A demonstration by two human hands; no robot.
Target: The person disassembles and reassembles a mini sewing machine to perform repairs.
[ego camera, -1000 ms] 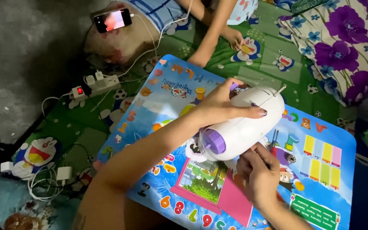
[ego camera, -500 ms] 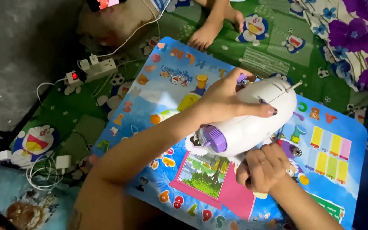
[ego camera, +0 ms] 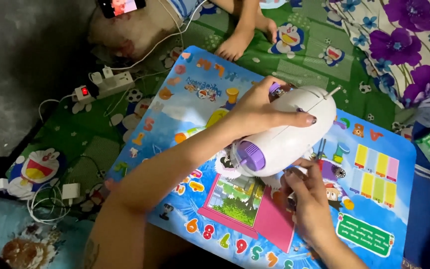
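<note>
A small white sewing machine [ego camera: 287, 137] with a purple handwheel at its near end lies tilted on a colourful children's folding table [ego camera: 374, 199]. My left hand [ego camera: 260, 112] lies over the machine's top, fingers spread along the body, gripping it. My right hand [ego camera: 309, 199] is under the machine's front, fingers pinched together at its underside; what they pinch is hidden. A thin metal pin sticks out of the machine's far end.
A green cartoon-print mat [ego camera: 95, 149] covers the floor. A white power strip [ego camera: 105, 84] with cables lies at the left, chargers [ego camera: 70, 192] near the front left. Another person's bare foot [ego camera: 235, 45] rests at the table's far edge. A phone [ego camera: 120, 6] lies at the top, floral bedding [ego camera: 404, 45] at the right.
The view has shifted so the table and machine sit lower and more central. My left hand stays on the machine's top; my right hand has stayed under its front edge.
</note>
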